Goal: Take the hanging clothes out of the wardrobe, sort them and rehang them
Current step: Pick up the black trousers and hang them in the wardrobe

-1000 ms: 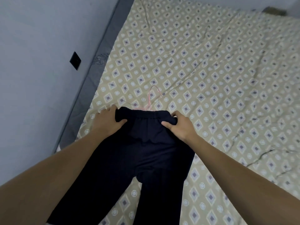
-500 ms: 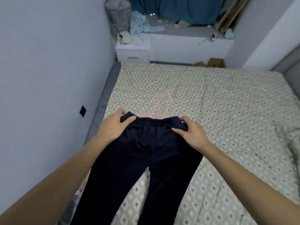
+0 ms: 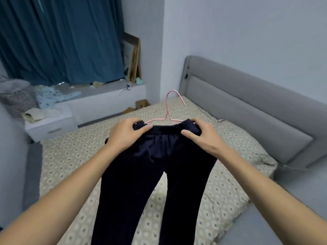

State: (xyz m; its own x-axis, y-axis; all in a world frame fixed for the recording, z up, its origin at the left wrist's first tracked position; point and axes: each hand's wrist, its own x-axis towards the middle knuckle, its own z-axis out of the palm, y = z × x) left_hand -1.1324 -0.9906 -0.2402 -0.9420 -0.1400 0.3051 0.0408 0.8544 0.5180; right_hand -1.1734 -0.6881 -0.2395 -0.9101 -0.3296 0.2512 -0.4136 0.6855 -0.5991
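Both hands, left hand [image 3: 124, 134] and right hand [image 3: 201, 134], pinch the waistband of dark trousers [image 3: 150, 174] on a pink hanger [image 3: 168, 110] above the bed [image 3: 70, 165]; uneven grip could slip them off.

I have both arms stretched forward, bare forearms converging. My left hand [image 3: 123, 134] and right hand [image 3: 203, 137] each pinch the trousers [image 3: 152, 165] waistband, thumbs on top, fingers curled.

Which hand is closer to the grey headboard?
The right hand. It grips the end of the trousers' waistband on the side where the headboard stands; the left hand grips the other end, toward the nightstand.
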